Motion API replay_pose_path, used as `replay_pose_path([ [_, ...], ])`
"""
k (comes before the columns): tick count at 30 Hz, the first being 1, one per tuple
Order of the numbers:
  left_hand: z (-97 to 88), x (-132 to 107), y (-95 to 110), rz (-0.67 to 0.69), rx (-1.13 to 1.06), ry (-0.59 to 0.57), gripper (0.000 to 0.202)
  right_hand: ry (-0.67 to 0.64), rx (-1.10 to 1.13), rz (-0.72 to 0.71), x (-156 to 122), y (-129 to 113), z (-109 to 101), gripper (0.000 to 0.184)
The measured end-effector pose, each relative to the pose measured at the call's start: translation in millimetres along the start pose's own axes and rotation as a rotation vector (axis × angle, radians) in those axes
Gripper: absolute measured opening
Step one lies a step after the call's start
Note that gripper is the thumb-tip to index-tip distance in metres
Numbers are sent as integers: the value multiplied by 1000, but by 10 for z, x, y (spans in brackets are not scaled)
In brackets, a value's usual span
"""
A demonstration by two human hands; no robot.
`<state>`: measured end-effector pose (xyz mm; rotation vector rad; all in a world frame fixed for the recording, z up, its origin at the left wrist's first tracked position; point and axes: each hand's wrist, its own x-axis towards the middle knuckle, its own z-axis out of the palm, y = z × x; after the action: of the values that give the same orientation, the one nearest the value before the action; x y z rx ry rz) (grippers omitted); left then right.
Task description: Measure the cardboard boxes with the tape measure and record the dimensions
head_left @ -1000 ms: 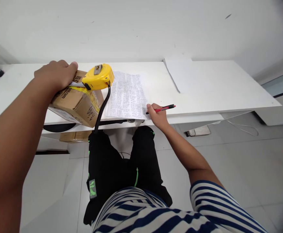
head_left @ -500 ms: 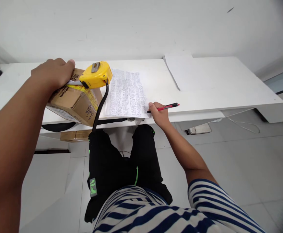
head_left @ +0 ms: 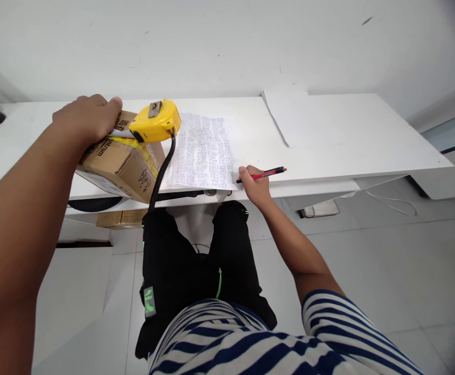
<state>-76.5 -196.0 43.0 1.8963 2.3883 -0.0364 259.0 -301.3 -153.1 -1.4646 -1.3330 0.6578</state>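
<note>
Clearly, the right hand (head_left: 255,185) pinches a pen (head_left: 271,172) at a sheet's (head_left: 204,151) four o'clock, while the left hand (head_left: 88,120), grip unclear, tops a box (head_left: 113,160).

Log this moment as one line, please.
left hand: on cardboard box | right hand: holding pen at written sheet | yellow tape measure: blade out toward left hand
</note>
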Motion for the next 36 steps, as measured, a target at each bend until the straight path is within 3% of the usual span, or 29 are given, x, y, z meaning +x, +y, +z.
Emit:
replay_pose_path([
  [15,-2,8,-15,17,-5,4,75,-8,9,-6,22,6,-5,54],
  [21,-2,0,-3,2,-3,-6,77,153,24,19,13,89,4,50],
  [31,-2,15,-12,2,-10,-1,75,22,-1,-19,0,59,-14,59],
  [36,-3,1,-7,4,-12,3,73,36,0,-14,3,69,-12,57],
])
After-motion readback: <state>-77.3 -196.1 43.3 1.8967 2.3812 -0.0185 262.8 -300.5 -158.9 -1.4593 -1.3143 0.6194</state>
